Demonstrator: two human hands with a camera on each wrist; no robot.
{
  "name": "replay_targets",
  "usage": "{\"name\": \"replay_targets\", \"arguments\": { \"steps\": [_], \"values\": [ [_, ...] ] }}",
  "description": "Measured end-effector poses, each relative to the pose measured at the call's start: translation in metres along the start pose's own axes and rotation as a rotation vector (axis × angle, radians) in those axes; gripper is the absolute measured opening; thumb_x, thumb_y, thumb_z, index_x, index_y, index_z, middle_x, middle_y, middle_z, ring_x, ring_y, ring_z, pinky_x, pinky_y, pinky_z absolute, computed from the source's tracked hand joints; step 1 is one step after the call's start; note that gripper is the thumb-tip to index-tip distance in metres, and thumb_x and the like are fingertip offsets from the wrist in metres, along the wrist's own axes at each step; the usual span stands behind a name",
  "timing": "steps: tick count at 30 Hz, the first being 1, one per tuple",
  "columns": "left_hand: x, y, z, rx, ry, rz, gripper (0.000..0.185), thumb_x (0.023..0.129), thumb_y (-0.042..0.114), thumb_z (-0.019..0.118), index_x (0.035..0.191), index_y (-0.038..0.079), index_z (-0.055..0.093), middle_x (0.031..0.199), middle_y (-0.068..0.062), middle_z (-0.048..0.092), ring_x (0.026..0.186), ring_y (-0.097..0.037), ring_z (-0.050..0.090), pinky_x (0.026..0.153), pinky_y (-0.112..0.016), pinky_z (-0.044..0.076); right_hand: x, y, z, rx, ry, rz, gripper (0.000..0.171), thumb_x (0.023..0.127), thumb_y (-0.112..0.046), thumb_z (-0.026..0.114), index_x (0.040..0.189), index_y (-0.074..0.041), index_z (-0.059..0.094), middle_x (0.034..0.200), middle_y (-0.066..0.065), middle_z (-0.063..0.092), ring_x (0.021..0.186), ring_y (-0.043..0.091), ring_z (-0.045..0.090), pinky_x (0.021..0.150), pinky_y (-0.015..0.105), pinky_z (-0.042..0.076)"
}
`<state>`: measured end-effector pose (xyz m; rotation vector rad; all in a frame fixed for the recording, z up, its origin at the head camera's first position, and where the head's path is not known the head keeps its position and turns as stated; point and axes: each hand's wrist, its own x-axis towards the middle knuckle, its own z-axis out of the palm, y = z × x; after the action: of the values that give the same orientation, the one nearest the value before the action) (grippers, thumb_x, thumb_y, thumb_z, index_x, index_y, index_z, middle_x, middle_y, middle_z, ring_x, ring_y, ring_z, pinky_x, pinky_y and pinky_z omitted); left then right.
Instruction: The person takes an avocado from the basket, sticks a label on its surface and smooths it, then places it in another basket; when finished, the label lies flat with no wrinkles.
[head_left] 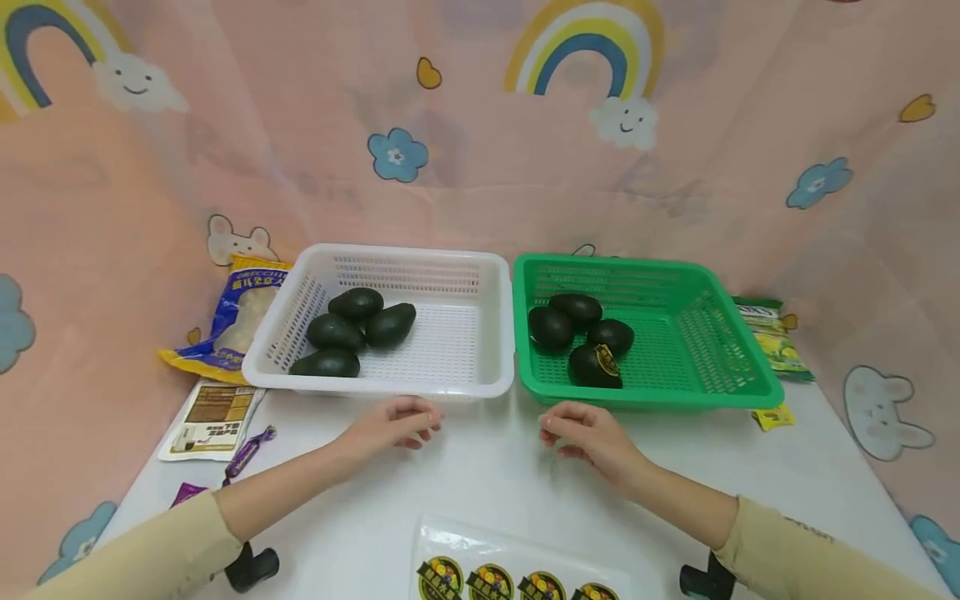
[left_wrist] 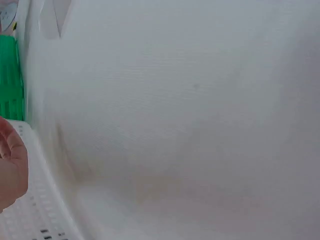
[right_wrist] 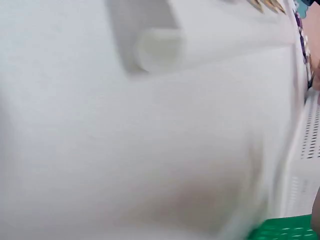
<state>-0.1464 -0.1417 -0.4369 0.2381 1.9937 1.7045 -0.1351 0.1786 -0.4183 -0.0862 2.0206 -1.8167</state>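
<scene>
A sticker sheet (head_left: pixel 517 575) with round yellow-and-black labels, too small to read, lies nearest on the white surface (head_left: pixel 480 492). Beyond it the left hand (head_left: pixel 393 423) and right hand (head_left: pixel 588 435) rest well apart, fingers loosely curled and holding nothing, just before a white basket (head_left: pixel 480 379) and a green basket (head_left: pixel 660 396). Each holds four avocados (head_left: pixel 352 332), one in the green basket bearing a sticker (head_left: pixel 606 360); snack packets (head_left: pixel 236 321) flank them.

A bare strip of bench (head_left: pixel 487 467) is left between the hands and the sticker sheet (head_left: pixel 517 575). Ahead, passage is blocked by the white basket (head_left: pixel 480 383) and green basket (head_left: pixel 652 396) — set side by side, nearly touching — while both are open from above.
</scene>
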Motion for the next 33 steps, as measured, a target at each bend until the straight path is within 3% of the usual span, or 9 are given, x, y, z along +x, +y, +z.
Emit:
{"name": "replay_targets", "arguments": {
  "steps": [3,7,10,13,18,21,26,33],
  "values": [
    [-0.004,-0.003,-0.016,-0.16,0.149,-0.058,0.048,0.095,0.036,0.064,0.12,-0.005,0.061,0.109,-0.012,0.066,0.1,-0.023,0.06,0.085,-0.031,0.053,0.018,-0.038,0.015,-0.159,-0.227,-0.134,0.023,0.093,-0.023,0.068,0.102,-0.002,0.066,0.095,0.01,0.067,0.085,0.023,0.06,0.075,0.033,0.053],
    [-0.003,-0.001,-0.024,-0.281,0.206,-0.079,0.046,0.095,0.035,0.065,0.118,-0.005,0.063,0.106,-0.005,0.069,0.1,-0.02,0.059,0.086,-0.029,0.053,0.064,-0.11,0.038,-0.373,-0.438,-0.284,0.021,0.093,-0.025,0.067,0.107,-0.009,0.067,0.102,0.008,0.066,0.09,0.027,0.059,0.082,0.038,0.052],
    [-0.002,-0.002,-0.025,-0.295,0.21,-0.088,0.039,0.094,0.033,0.066,0.113,-0.001,0.067,0.106,-0.006,0.069,0.1,-0.019,0.059,0.085,-0.029,0.052,0.112,-0.152,0.056,-0.454,-0.533,-0.351,0.023,0.094,-0.025,0.066,0.112,-0.011,0.066,0.107,0.007,0.065,0.095,0.026,0.059,0.086,0.04,0.051],
    [-0.003,-0.006,-0.025,-0.296,0.208,-0.09,0.032,0.094,0.03,0.066,0.108,0.002,0.07,0.104,-0.004,0.07,0.097,-0.018,0.059,0.084,-0.03,0.051,0.159,-0.171,0.072,-0.489,-0.529,-0.384,0.025,0.093,-0.025,0.067,0.115,-0.012,0.065,0.11,0.004,0.065,0.099,0.021,0.061,0.087,0.038,0.052],
    [-0.006,-0.009,-0.023,-0.297,0.194,-0.086,0.024,0.094,0.028,0.065,0.101,0.006,0.073,0.096,-0.001,0.071,0.09,-0.013,0.06,0.083,-0.031,0.05,0.213,-0.158,0.09,-0.595,-0.462,-0.363,0.028,0.093,-0.023,0.068,0.117,-0.01,0.065,0.115,0.005,0.065,0.103,0.017,0.061,0.086,0.034,0.052],
    [-0.007,-0.009,-0.021,-0.291,0.208,-0.085,0.022,0.094,0.027,0.066,0.098,0.006,0.073,0.093,0.001,0.071,0.087,-0.013,0.059,0.082,-0.031,0.05,0.232,-0.138,0.096,-0.746,-0.448,-0.337,0.034,0.092,-0.021,0.069,0.122,-0.008,0.063,0.124,0.007,0.062,0.113,0.02,0.058,0.091,0.034,0.049],
    [-0.009,-0.008,-0.019,-0.27,0.273,-0.068,0.029,0.093,0.025,0.067,0.103,-0.002,0.072,0.089,0.001,0.071,0.084,-0.013,0.059,0.082,-0.032,0.05,0.246,-0.111,0.105,-1.008,-0.464,-0.295,0.053,0.088,-0.026,0.072,0.137,-0.015,0.054,0.142,0.002,0.049,0.133,0.021,0.042,0.105,0.035,0.039],
    [-0.008,-0.009,-0.016,-0.246,0.397,-0.017,0.034,0.09,0.021,0.071,0.104,-0.01,0.069,0.083,0.001,0.069,0.08,-0.015,0.058,0.078,-0.03,0.052,0.25,-0.098,0.117,-1.05,-0.581,-0.31,0.061,0.082,-0.025,0.08,0.136,-0.017,0.052,0.132,0.004,0.05,0.122,0.018,0.045,0.103,0.032,0.038]
  ]
}}
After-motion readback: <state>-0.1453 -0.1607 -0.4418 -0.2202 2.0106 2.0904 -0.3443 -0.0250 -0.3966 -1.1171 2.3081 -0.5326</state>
